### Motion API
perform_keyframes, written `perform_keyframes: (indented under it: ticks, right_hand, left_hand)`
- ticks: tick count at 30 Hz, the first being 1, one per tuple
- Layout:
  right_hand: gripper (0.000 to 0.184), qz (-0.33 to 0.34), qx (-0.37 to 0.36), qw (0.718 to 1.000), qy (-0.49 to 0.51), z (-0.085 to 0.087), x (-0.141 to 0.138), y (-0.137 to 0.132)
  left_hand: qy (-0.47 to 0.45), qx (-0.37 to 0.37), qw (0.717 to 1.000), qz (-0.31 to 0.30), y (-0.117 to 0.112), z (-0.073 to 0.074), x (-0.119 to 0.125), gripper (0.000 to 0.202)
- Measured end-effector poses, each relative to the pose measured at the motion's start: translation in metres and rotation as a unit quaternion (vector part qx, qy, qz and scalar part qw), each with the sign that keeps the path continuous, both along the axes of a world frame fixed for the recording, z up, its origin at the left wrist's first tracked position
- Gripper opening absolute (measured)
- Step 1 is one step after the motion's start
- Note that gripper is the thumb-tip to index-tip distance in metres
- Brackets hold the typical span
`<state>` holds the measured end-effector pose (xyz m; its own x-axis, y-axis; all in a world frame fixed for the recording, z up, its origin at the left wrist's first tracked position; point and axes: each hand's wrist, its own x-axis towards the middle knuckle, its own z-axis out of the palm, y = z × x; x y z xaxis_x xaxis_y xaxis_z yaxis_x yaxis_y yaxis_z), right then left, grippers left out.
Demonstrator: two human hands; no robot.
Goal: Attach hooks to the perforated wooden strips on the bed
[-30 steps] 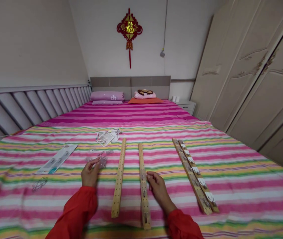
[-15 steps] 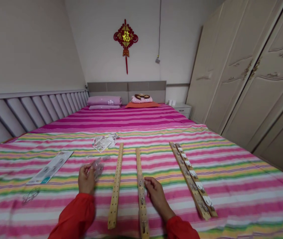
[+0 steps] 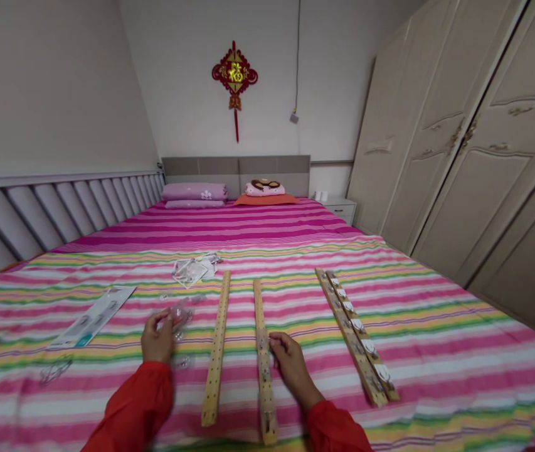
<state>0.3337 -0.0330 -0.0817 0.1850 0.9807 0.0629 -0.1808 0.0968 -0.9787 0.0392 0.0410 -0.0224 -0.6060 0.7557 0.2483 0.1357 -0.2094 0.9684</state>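
My left hand (image 3: 158, 336) is closed, its thumb and fingers pinching clear plastic pieces (image 3: 181, 312) just above the bed. Several small clear hooks (image 3: 183, 362) lie on the cloth beside it. My right hand (image 3: 291, 364) has its fingertips pressed together at the right edge of a wooden strip (image 3: 258, 307), by a clear hook (image 3: 262, 343) on it. Further metal-tipped hooks sit along the near half of that strip. Between my hands lies a second wooden strip (image 3: 216, 348), bare with rows of small holes.
To the right, two wooden strips (image 3: 349, 329) lie side by side, one bearing white round hooks (image 3: 357, 325). Flat packaging (image 3: 93, 319) and a clear loop (image 3: 56, 369) lie at the left. Opened wrappers (image 3: 194, 270) are further back on the striped bed sheet (image 3: 436, 351).
Several clear hooks now show on the cloth beside my left hand, where the plastic was bunched in its fingers. My right hand stays at the strip. The view has shifted slightly.
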Motion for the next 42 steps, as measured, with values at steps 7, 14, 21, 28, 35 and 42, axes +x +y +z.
perform_keyframes:
  ticks: [7, 14, 21, 28, 35, 42]
  right_hand:
    - [0.033, -0.002, -0.001, 1.0, 0.014, 0.002, 0.0, 0.0]
    - [0.037, -0.005, -0.007, 0.999, 0.051, 0.006, 0.003, 0.001]
    - [0.034, -0.023, -0.006, 0.998, 0.054, 0.026, -0.001, -0.012]
    - [0.019, -0.021, 0.171, 0.975, -0.14, 0.082, -0.015, -0.045]
    - [0.015, 0.03, 0.225, 0.959, -0.17, 0.09, -0.011, -0.051]
    - [0.013, 0.006, 0.149, 0.983, -0.103, 0.08, -0.009, -0.039]
  left_hand:
    - [-0.163, -0.079, 0.98, -0.078, -0.033, 0.035, 0.019, 0.029]
    - [-0.226, -0.107, 0.945, -0.213, -0.076, 0.05, 0.059, 0.03]
    - [0.289, -0.025, 0.921, -0.259, -0.095, 0.057, 0.077, 0.019]
    - [0.5, -0.018, 0.798, -0.336, -0.105, 0.082, 0.102, 0.013]
    - [0.495, 0.008, 0.791, -0.36, -0.099, 0.09, 0.115, 0.012]
    - [0.264, 0.008, 0.879, -0.397, -0.079, 0.085, 0.132, 0.022]
